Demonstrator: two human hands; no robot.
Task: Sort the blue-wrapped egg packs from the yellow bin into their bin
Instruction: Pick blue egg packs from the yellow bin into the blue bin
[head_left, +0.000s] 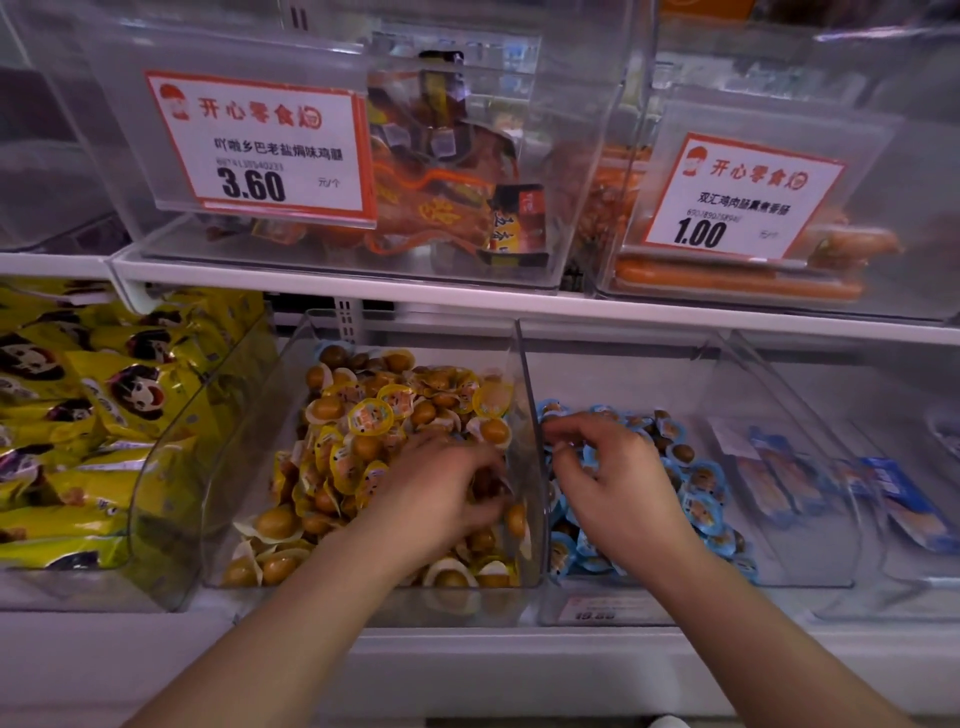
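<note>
Shelf (467, 306) above, clear bins below. Yellow bin (363, 587) heaped with yellow egg packs (369, 415); just right, blue bin (696, 577) with blue packs (701, 478). Left hand (441, 493) down among the yellow packs, fingers (483, 512) curled, hold cannot be told. Right hand (618, 483) over the blue packs, fingers (563, 431) curled, contents hidden.

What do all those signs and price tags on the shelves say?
"开心零食" and "3.60": left price card; its product line and barcode are too blurred.
"开心零食" and "1.00": right price card; the rest is unclear.
Lower shelf tag: too blurred.
Wrapper print: unreadable.
</note>
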